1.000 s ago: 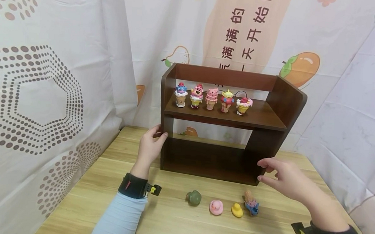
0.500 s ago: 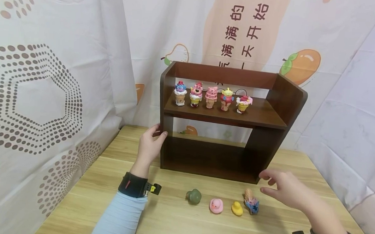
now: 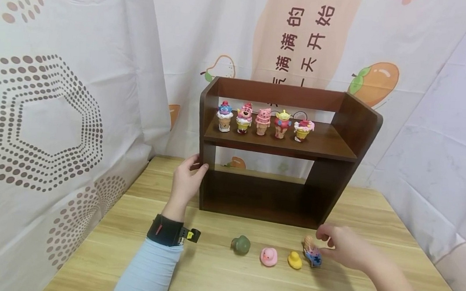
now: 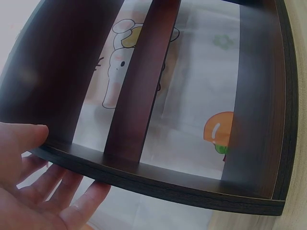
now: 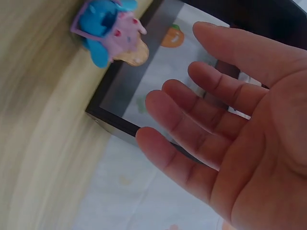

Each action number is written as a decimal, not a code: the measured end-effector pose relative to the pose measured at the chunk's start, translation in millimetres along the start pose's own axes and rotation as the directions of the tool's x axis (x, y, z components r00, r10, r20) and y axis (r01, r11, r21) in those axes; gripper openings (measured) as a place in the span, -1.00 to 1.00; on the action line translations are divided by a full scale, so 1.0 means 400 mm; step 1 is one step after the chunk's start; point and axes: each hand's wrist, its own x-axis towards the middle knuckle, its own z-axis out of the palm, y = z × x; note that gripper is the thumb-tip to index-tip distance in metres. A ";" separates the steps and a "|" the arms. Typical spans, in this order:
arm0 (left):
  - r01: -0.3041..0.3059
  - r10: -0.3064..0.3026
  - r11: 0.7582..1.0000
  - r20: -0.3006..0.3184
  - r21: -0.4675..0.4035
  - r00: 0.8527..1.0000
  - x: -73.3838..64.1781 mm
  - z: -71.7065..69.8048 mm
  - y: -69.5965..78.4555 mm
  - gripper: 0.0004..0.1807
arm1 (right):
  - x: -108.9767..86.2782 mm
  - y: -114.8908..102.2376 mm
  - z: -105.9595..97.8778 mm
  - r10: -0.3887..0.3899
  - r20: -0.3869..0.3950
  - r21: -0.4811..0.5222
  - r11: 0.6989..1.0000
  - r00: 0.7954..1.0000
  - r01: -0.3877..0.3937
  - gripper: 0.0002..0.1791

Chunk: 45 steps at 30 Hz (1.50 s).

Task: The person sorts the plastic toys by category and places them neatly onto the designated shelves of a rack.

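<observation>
A dark brown two-tier shelf (image 3: 328,144) stands on the wooden table. My left hand (image 3: 185,178) grips its left side panel; in the left wrist view the thumb (image 4: 36,135) is on the inner side and the fingers are outside. Over at the right, my right hand (image 3: 348,246) hovers with loosely bent fingers beside a blue-and-pink ice-cream-cone figurine (image 3: 313,257), which lies on its side. From the right wrist, the figurine (image 5: 115,33) appears apart from the fingertips. A yellow duck (image 3: 294,260), a pink duck (image 3: 268,256) and a green duck (image 3: 241,245) lie to its left.
Several ice-cream-cone figurines (image 3: 263,122) stand in a row on the upper tier, toward its left. Printed white curtains (image 3: 191,38) hang behind the shelf and along both sides of the table (image 3: 214,276).
My right hand has come down from beside the shelf's lower right edge to the lying figurine. The left hand keeps its hold on the side panel.
</observation>
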 end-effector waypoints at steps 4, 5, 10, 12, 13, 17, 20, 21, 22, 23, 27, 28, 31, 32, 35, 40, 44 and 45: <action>-0.005 0.005 1.000 0.002 -0.002 1.000 -0.002 0.000 0.002 -0.54 | 0.000 0.004 0.025 -0.008 0.000 0.011 1.000 1.000 0.008 -0.74; -0.006 0.006 1.000 0.002 -0.004 1.000 -0.002 0.000 0.003 -0.54 | 0.001 0.004 0.032 -0.014 -0.010 0.011 1.000 1.000 0.014 -0.76; -0.006 0.006 1.000 -0.001 -0.008 1.000 -0.001 0.001 0.000 -0.54 | -0.001 0.002 0.054 -0.026 -0.041 0.019 0.999 0.999 0.027 -0.82; -0.007 0.007 1.000 0.000 -0.008 1.000 -0.001 0.000 0.000 -0.54 | -0.003 0.001 0.059 -0.037 -0.041 0.031 0.999 0.998 0.038 -0.80; -0.009 0.009 1.000 -0.001 -0.010 1.000 -0.001 0.000 0.001 -0.55 | -0.003 0.000 0.061 -0.033 -0.036 0.034 0.999 0.999 0.034 -0.78; -0.009 0.009 1.000 -0.002 -0.016 1.000 -0.003 -0.001 0.002 -0.54 | -0.004 0.000 0.066 -0.047 -0.023 0.039 0.998 0.999 0.048 -0.71; -0.008 0.008 1.000 -0.002 -0.015 1.000 -0.003 -0.001 0.001 -0.53 | -0.004 0.000 0.066 -0.030 0.003 0.039 0.999 1.000 0.030 -0.67; -0.009 0.009 1.000 -0.001 -0.014 1.000 -0.003 -0.002 0.001 -0.53 | -0.004 -0.001 0.066 -0.024 0.012 0.041 0.999 1.000 0.023 -0.66; -0.009 0.009 1.000 0.000 -0.012 1.000 -0.003 -0.001 0.001 -0.53 | -0.004 -0.002 0.066 -0.018 0.018 0.039 0.999 1.000 0.017 -0.65; -0.010 0.010 1.000 0.000 -0.011 1.000 -0.003 -0.001 0.001 -0.53 | -0.004 -0.002 0.066 -0.010 0.022 0.036 0.999 1.000 0.009 -0.63; -0.009 0.009 1.000 -0.004 -0.008 1.000 -0.003 0.000 0.002 -0.54 | -0.003 -0.004 0.069 -0.001 0.018 0.011 1.000 1.000 0.001 -0.60; -0.009 0.009 1.000 -0.004 -0.006 1.000 -0.004 0.000 0.002 -0.54 | -0.003 -0.004 0.071 -0.001 0.015 0.004 1.000 1.000 0.000 -0.59; -0.010 0.010 1.000 -0.007 0.001 1.000 -0.003 0.000 0.001 -0.53 | -0.003 -0.003 0.076 0.006 0.016 -0.004 1.000 1.000 -0.006 -0.57; -0.010 0.010 1.000 -0.007 0.002 1.000 -0.002 0.000 0.001 -0.53 | -0.002 -0.002 0.077 0.010 0.019 -0.008 1.000 1.000 -0.010 -0.57; -0.007 0.007 1.000 -0.006 0.001 1.000 -0.002 0.000 -0.001 -0.53 | -0.002 -0.002 0.080 0.016 0.024 -0.022 1.000 1.000 -0.015 -0.54; -0.006 0.006 1.000 -0.007 -0.008 1.000 -0.001 0.000 -0.003 -0.54 | 0.001 -0.007 0.081 0.006 0.036 -0.016 1.000 0.999 -0.005 -0.53; -0.007 0.007 1.000 -0.003 -0.003 1.000 -0.002 0.000 -0.004 -0.53 | 0.004 -0.004 0.084 0.033 0.068 -0.017 0.999 0.997 -0.032 -0.47; -0.006 0.006 1.000 -0.002 -0.001 1.000 -0.002 0.000 -0.004 -0.53 | 0.005 -0.003 0.086 0.042 0.075 -0.025 0.999 0.996 -0.040 -0.43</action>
